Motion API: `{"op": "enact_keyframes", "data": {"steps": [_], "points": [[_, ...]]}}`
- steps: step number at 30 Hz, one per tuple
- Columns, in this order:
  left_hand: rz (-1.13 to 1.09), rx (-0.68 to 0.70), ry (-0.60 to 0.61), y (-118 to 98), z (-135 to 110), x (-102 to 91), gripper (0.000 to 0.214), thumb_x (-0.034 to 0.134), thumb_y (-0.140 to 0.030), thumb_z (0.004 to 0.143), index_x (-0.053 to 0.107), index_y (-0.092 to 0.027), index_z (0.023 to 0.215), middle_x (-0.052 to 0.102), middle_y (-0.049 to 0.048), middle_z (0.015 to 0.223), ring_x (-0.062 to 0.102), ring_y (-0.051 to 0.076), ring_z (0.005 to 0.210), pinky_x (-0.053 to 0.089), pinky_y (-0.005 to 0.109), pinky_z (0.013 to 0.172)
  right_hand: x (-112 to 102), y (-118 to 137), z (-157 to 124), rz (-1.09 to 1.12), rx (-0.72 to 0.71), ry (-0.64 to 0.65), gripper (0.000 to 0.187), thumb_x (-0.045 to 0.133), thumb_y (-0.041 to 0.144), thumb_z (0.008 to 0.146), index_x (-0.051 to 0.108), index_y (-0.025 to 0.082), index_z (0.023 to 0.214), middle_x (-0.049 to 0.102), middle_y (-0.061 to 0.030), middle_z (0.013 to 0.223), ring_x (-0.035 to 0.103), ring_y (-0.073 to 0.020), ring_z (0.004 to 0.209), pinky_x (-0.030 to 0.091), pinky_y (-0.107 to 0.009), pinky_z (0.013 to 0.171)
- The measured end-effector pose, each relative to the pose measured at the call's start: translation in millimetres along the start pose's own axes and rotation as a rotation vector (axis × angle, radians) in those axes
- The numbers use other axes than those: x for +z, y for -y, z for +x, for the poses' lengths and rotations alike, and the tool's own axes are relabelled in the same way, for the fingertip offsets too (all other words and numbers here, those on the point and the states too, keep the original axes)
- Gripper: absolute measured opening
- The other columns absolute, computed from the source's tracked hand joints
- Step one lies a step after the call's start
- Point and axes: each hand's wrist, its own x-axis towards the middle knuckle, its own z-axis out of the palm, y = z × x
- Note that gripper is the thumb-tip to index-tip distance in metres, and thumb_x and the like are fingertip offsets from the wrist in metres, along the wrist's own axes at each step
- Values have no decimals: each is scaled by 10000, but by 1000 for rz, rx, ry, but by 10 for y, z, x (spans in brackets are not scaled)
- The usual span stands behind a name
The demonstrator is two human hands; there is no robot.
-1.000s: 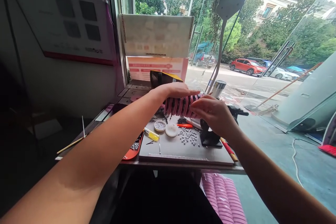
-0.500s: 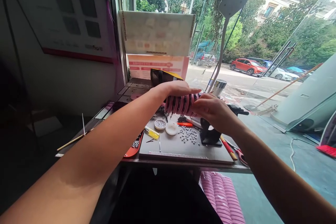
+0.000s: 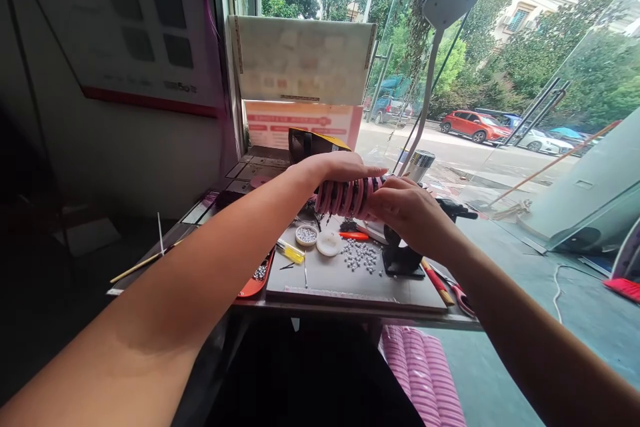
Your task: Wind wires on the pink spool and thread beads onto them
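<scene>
A row of pink rings [image 3: 345, 199] with black pieces between them lies sideways above the table. It appears to sit on a small black stand [image 3: 403, 261]. My left hand [image 3: 343, 167] rests across the top of the row, its fingers stretched out to the right. At the right end, my right hand [image 3: 405, 203] has its fingers curled in on the rings; its fingertips are partly hidden. Below lie a round dish of small silver beads [image 3: 306, 235], a white round lid [image 3: 329, 243] and loose beads [image 3: 361, 256] scattered on the board.
A yellow-handled tool [image 3: 291, 252] and an orange tray [image 3: 254, 287] are on the left. An orange-red tool [image 3: 354, 236] lies behind the beads, and scissors [image 3: 464, 300] lie at the right edge. Wrapped pink rings [image 3: 420, 373] are below the table. A lamp arm [image 3: 425, 93] rises behind.
The whole view has shifted slightly. Both hands keep nearly the same place on the pink rings, with the right fingers moved very little.
</scene>
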Motion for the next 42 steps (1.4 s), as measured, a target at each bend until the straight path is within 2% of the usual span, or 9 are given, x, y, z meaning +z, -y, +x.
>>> {"op": "enact_keyframes", "data": {"steps": [7, 15, 20, 21, 23, 26, 28, 34, 42], "points": [[-9, -18, -6, -8, 6, 6, 621, 309, -666, 790, 622, -131, 814, 644, 112, 932, 571, 228, 839, 416, 308, 700, 63, 29, -22, -21, -33, -100, 200, 525, 157, 802, 605, 186, 621, 506, -27, 722, 468, -160, 745, 380, -289, 695], [-19, -10, -3, -7, 18, -5, 650, 303, -697, 781, 625, -133, 796, 650, 109, 905, 581, 215, 803, 418, 300, 698, 145, 45, 19, -76, 9, -205, 149, 564, 107, 721, 570, 178, 590, 532, -20, 696, 493, -162, 701, 401, -290, 682], [7, -20, 2, -2, 16, -11, 675, 279, -688, 787, 645, -128, 875, 655, 112, 948, 581, 222, 834, 418, 306, 745, 131, 72, -168, -43, -12, -254, 147, 532, 212, 805, 590, 183, 673, 590, -27, 719, 519, -156, 710, 410, -263, 672], [19, -15, 0, -6, 16, -12, 680, 275, -685, 792, 644, -126, 911, 652, 112, 971, 579, 225, 858, 416, 306, 762, 127, 65, -270, -14, 9, -203, 158, 519, 231, 824, 598, 180, 697, 604, -24, 722, 530, -143, 686, 411, -246, 649], [31, -6, -4, -13, 22, -11, 690, 277, -680, 798, 641, -121, 973, 651, 113, 988, 577, 233, 896, 411, 305, 789, 140, 17, -515, -48, 95, 6, 198, 486, 227, 842, 615, 179, 700, 621, -19, 703, 549, -124, 623, 398, -223, 587], [22, -9, 3, -8, 49, -8, 701, 285, -680, 797, 639, -118, 1024, 653, 119, 994, 585, 238, 899, 409, 306, 799, 229, -121, -859, -303, 268, 385, 245, 446, 192, 843, 659, 199, 723, 660, -30, 743, 604, -157, 645, 374, -241, 554], [25, -5, 0, 6, 70, -8, 718, 279, -694, 789, 637, -121, 1033, 643, 127, 1026, 582, 239, 900, 408, 313, 807, 316, -215, -995, -427, 358, 517, 249, 434, 211, 857, 678, 215, 808, 681, -51, 842, 635, -196, 733, 374, -257, 568], [110, 46, 20, 16, 74, -36, 739, 197, -662, 825, 649, -107, 1005, 627, 143, 1044, 572, 244, 923, 389, 315, 852, 503, -336, -1001, -445, 455, 668, 262, 390, 182, 869, 652, 195, 861, 681, -72, 889, 644, -247, 844, 399, -289, 624], [47, -33, 36, -50, 17, -67, 646, 270, -609, 850, 638, -107, 1022, 632, 120, 1055, 586, 236, 914, 419, 289, 819, 497, -277, -1029, -469, 446, 654, 272, 368, 102, 866, 630, 156, 912, 673, -107, 904, 649, -257, 844, 409, -289, 602]]}}
